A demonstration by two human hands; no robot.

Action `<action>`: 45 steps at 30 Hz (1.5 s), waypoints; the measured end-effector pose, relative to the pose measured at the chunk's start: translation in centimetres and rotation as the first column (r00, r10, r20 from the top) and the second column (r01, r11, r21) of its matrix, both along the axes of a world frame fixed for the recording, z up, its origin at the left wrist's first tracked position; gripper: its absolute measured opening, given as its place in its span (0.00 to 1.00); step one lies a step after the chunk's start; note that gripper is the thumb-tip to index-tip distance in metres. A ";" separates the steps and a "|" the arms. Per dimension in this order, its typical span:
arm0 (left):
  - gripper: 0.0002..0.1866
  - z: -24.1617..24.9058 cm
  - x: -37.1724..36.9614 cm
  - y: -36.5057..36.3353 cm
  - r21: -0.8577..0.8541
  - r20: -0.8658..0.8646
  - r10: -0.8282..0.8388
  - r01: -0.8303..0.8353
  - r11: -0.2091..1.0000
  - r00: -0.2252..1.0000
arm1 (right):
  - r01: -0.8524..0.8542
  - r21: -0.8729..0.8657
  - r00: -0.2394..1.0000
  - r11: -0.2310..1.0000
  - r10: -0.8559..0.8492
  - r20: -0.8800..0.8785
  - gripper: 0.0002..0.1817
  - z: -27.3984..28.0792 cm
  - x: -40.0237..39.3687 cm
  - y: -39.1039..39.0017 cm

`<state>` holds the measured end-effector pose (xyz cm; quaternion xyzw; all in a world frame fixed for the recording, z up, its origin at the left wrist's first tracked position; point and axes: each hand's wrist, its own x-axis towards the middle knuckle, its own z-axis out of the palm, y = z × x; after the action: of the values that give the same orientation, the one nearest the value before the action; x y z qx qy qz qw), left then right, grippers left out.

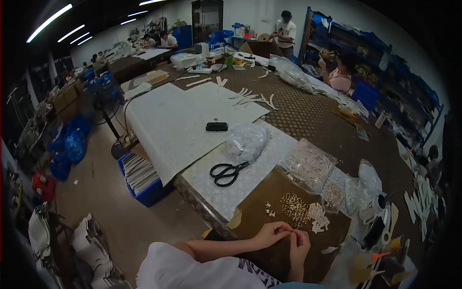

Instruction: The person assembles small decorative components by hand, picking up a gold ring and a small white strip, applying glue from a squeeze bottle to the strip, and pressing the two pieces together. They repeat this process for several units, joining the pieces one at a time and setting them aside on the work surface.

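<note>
Both hands, left hand (pixel 270 234) and right hand (pixel 299 243), pinch together a tiny piece; next likely another from the gold pile (pixel 294 209).

Two bare hands meet over a brown cardboard sheet (pixel 260 202) at the table's near edge. The left hand (pixel 270 234) and right hand (pixel 299 243) pinch fingertips together on something too small to make out. Just beyond lie a pile of small gold rings (pixel 294 209) and pale tags (pixel 318 216).
</note>
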<state>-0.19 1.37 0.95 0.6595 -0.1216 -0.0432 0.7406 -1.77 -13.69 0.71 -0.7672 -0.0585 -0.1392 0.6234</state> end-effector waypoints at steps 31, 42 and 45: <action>0.08 2.0 0.4 -0.9 0.153 0.026 -0.017 0.013 0.988 1.000 | 0.014 -0.033 0.999 0.999 -0.016 -0.047 0.02 0.5 0.3 -0.9; 0.06 3.7 1.1 -1.9 0.262 0.107 -0.042 0.012 0.965 0.993 | 0.078 0.049 0.996 0.996 -0.076 -0.047 0.03 -0.6 0.5 -1.4; 0.05 3.5 1.8 -1.4 0.147 -0.054 -0.062 0.070 0.987 0.997 | 0.031 0.016 0.999 0.999 -0.031 -0.026 0.03 -0.3 0.6 -1.3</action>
<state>1.62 0.00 4.40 0.7073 -0.1214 -0.0930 0.6901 -1.15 -14.98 0.39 -0.7646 -0.0373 -0.1392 0.6282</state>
